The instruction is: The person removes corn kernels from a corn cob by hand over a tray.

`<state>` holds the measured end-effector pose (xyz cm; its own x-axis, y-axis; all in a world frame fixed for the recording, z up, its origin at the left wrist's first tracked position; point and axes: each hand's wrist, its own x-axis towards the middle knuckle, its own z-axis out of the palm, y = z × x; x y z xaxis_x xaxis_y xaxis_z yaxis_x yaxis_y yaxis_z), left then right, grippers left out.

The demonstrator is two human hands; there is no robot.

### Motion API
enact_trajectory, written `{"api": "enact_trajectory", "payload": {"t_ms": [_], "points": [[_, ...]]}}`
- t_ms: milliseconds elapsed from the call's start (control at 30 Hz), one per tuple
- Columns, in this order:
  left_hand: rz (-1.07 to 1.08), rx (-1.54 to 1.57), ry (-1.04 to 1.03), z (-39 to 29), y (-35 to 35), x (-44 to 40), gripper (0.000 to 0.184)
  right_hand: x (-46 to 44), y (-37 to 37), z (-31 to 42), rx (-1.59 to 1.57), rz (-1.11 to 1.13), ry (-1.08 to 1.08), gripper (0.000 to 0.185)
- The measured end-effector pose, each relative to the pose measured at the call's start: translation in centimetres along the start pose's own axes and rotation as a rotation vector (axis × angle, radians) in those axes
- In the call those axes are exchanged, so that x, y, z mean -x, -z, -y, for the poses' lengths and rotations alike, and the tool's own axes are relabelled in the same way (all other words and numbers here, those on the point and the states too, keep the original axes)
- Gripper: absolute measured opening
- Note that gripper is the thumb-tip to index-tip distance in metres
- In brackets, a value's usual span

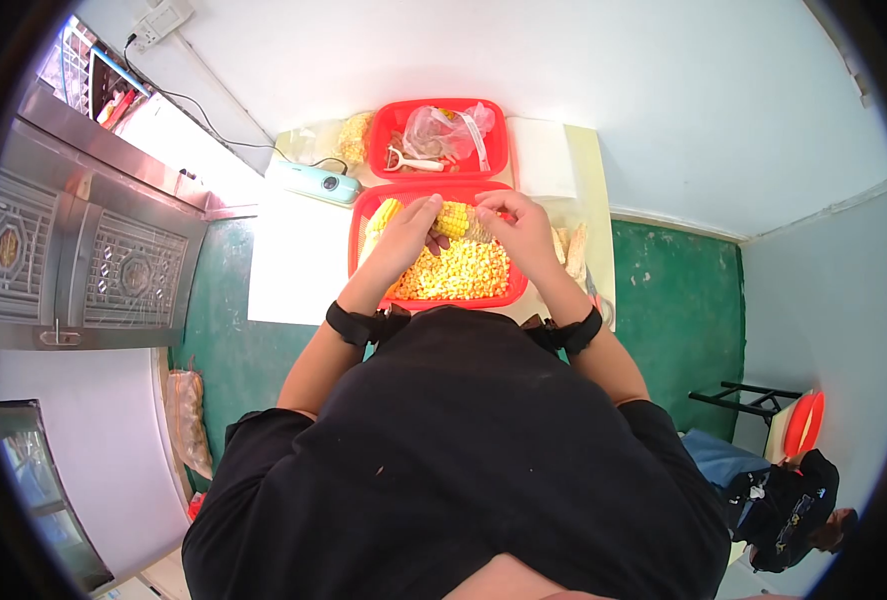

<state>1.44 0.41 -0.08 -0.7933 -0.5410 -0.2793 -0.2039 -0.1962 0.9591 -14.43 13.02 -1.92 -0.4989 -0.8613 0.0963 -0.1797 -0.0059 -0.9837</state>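
Observation:
My left hand (404,241) is closed around the left end of a corn cob (453,219), held over a red basket (355,262). Yellow kernels cover the left part of the cob; its right part looks paler and stripped. My right hand (524,232) has its fingers curled at the cob's right end, with the thumb side against it. Beneath both hands lies a heap of loose corn kernels (454,274) in the basket. Another yellow corn cob (383,214) rests at the basket's left side, partly behind my left hand.
Behind stands a second red basket (375,137) with a plastic bag (438,131) and a white peeler (416,163). A light-blue device (316,184) with a cord is at left. Pale stripped cobs (576,250) and scissors (601,302) lie at right. Another person (789,505) is at lower right.

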Motion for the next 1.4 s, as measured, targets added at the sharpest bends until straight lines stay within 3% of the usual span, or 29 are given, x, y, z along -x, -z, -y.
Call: {"api": "enact_trajectory", "payload": {"t_ms": [167, 267, 367, 667, 767, 867, 1067, 1167, 1400], "points": [[-0.055, 0.008, 0.026, -0.7, -0.1, 0.4, 0.045, -0.1, 0.9, -1.4, -0.198, 0.086, -0.086, 0.027], [-0.017, 0.002, 0.001, -0.3, 0.1, 0.3, 0.045, 0.5, 0.0, 2.5, -0.240, 0.101, -0.225, 0.033], [-0.001, -0.011, 0.004, -0.4, -0.3, 0.4, 0.045, 0.4, -0.5, 1.7, -0.151, 0.182, -0.263, 0.044], [0.008, 0.018, 0.028, -0.3, 0.1, 0.7, 0.046, 0.5, 0.0, 1.9, -0.328, 0.236, -0.311, 0.036], [-0.020, 0.005, 0.020, -0.3, 0.2, 0.7, 0.046, 0.0, -0.1, -0.8, -0.172, 0.115, -0.092, 0.031], [-0.032, 0.013, 0.013, -0.3, 0.2, 0.7, 0.047, 0.9, -0.2, 1.8, 0.353, 0.000, 0.345, 0.025], [-0.051, -0.017, 0.008, -0.4, 0.0, 0.8, 0.047, 0.7, -0.5, 2.0, 0.428, 0.005, 0.386, 0.019], [-0.041, -0.058, 0.005, -0.1, 0.0, 0.7, 0.047, 0.6, -0.6, 2.4, 0.338, 0.018, 0.255, 0.019], [-0.019, -0.091, 0.009, -0.6, -0.1, 1.0, 0.048, 1.3, -0.4, 3.3, 0.305, 0.095, 0.272, 0.019]]}}
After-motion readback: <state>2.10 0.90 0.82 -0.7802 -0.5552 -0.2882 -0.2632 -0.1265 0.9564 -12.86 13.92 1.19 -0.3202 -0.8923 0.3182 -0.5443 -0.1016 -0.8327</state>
